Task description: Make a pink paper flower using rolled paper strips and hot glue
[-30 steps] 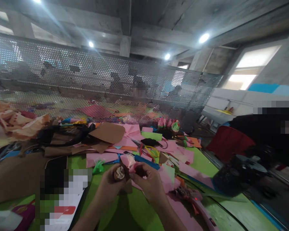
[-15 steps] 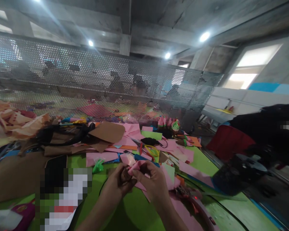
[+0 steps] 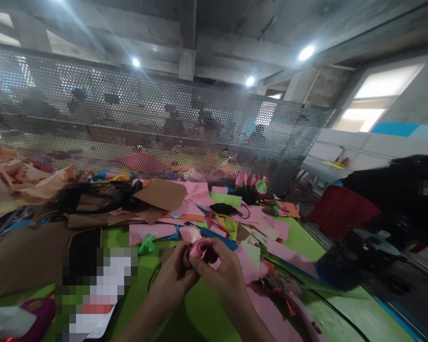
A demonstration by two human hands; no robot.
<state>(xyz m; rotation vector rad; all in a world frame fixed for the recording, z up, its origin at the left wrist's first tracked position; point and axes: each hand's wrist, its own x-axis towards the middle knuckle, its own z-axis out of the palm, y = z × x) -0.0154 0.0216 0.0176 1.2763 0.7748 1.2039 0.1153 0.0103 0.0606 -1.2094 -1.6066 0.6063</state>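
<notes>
Green table (image 3: 301,232), scraps mid-frame. At lower centre I've got rolled pink paper (image 3: 198,248): right hand (image 3: 223,270) pinching it, thumb and fingers curved; left hand (image 3: 177,273) curled closed against it, fingers partly hidden.

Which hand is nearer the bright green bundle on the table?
Left. The left hand is just to the right of the green bundle; the right hand is farther right, beyond the left one.

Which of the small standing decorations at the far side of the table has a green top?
The rightmost standing one, with a pale green swirl; the decorations to its left have pink tops.
</notes>
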